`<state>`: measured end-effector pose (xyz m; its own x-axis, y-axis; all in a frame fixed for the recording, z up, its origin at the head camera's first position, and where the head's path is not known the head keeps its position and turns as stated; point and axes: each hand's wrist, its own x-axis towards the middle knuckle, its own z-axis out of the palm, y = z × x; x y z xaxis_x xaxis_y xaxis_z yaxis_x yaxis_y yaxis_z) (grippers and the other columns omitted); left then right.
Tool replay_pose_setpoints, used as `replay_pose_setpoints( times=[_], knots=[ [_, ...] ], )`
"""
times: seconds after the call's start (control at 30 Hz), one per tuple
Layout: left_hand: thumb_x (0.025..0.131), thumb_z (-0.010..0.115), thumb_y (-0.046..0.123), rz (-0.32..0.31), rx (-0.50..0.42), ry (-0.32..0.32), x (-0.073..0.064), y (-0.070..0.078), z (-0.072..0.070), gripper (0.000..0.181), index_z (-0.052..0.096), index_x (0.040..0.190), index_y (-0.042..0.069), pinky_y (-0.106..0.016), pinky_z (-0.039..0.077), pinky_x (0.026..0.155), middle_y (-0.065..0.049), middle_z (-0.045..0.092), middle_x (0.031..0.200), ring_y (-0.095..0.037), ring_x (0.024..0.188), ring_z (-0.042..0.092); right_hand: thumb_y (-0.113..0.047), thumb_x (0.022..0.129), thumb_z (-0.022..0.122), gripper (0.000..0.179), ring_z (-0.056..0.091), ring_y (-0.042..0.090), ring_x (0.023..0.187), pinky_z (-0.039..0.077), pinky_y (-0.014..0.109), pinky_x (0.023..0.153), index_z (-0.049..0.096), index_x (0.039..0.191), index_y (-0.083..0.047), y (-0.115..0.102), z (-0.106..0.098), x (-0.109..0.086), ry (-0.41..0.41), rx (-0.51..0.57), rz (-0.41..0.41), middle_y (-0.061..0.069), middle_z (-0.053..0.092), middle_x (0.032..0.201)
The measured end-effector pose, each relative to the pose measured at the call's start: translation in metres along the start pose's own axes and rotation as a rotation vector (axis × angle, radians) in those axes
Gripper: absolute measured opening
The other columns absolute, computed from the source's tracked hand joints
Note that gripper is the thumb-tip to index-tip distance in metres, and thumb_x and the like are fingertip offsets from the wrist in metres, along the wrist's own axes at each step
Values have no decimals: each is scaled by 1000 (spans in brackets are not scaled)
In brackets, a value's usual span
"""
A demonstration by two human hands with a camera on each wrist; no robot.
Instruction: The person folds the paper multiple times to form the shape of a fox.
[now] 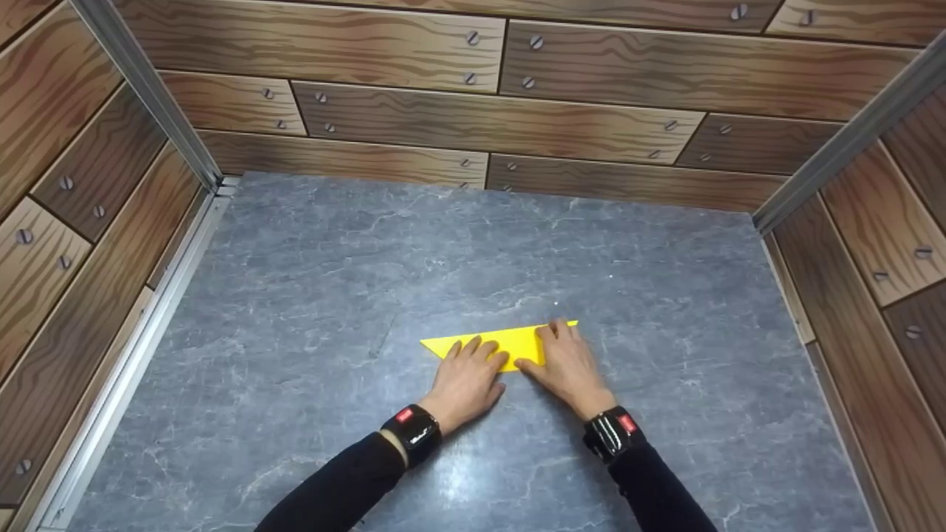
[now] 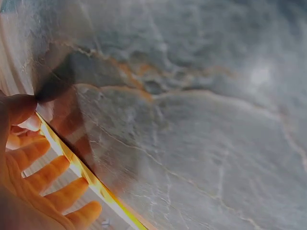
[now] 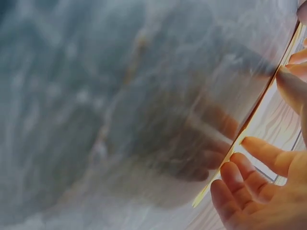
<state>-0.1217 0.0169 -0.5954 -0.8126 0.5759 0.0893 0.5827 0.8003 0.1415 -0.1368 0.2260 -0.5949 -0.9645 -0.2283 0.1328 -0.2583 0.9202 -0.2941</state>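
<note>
A yellow sheet of folded paper (image 1: 523, 344) lies on the grey surface, its long straight edge facing away and a pointed corner at the left. My left hand (image 1: 462, 380) rests its extended fingers on the left part of it. On the right part lies my right hand (image 1: 570, 366), its fingertips at the far edge and its thumb near the close edge. The left wrist view shows the paper (image 2: 98, 186) edge-on under my left hand (image 2: 36, 187). In the right wrist view, fingertips of my right hand (image 3: 259, 184) touch the thin paper edge (image 3: 256, 105).
The grey marbled tabletop (image 1: 332, 258) spreads around the paper. Wood-patterned panels stand at the back (image 1: 414, 111), left (image 1: 96, 214) and right (image 1: 872, 295), with metal posts (image 1: 159, 96) at the corners. A black band (image 1: 415, 434) is on each wrist.
</note>
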Motion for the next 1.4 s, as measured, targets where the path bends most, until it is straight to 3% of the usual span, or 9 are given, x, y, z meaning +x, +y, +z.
replay_pose_setpoints(
  times=[0.43, 0.6, 0.87, 1.0, 1.4],
  knots=[
    [100, 64, 32, 20, -45, 26, 4, -4, 2, 37, 69, 133, 17, -52, 48, 107, -8, 63, 135, -36, 131, 56, -49, 80, 86, 64, 54, 37, 88, 48, 49, 77, 64, 106, 5, -5, 5, -3, 55, -59, -11, 19, 55, 99],
    [102, 61, 33, 35, -70, 5, 4, -7, 1, 38, 69, 135, 17, -52, 46, 108, -8, 58, 144, -35, 136, 51, -48, 80, 86, 64, 53, 37, 84, 46, 48, 77, 62, 102, 6, -6, 5, -4, 55, -79, -29, 18, 54, 96],
    [104, 56, 37, 42, -69, -80, 7, -13, 0, 41, 63, 142, 21, -53, 42, 110, -3, 47, 159, -35, 144, 44, -54, 82, 84, 71, 56, 39, 101, 49, 51, 85, 64, 120, 4, -1, -2, 0, -46, -47, 64, 22, 57, 115],
    [104, 56, 37, 51, -69, -83, 8, -15, 1, 42, 63, 142, 21, -53, 42, 110, -3, 47, 159, -34, 143, 44, -55, 86, 79, 70, 57, 41, 111, 48, 57, 92, 65, 127, 0, 8, -9, 3, -76, -35, 123, 21, 60, 123],
    [101, 61, 35, 49, -87, -60, 9, -14, -1, 39, 66, 137, 20, -52, 45, 105, -4, 51, 155, -33, 140, 47, -41, 94, 74, 46, 51, 40, 110, 42, 55, 90, 74, 120, -3, 23, -26, 8, -102, 33, 222, 20, 58, 117]
  ],
)
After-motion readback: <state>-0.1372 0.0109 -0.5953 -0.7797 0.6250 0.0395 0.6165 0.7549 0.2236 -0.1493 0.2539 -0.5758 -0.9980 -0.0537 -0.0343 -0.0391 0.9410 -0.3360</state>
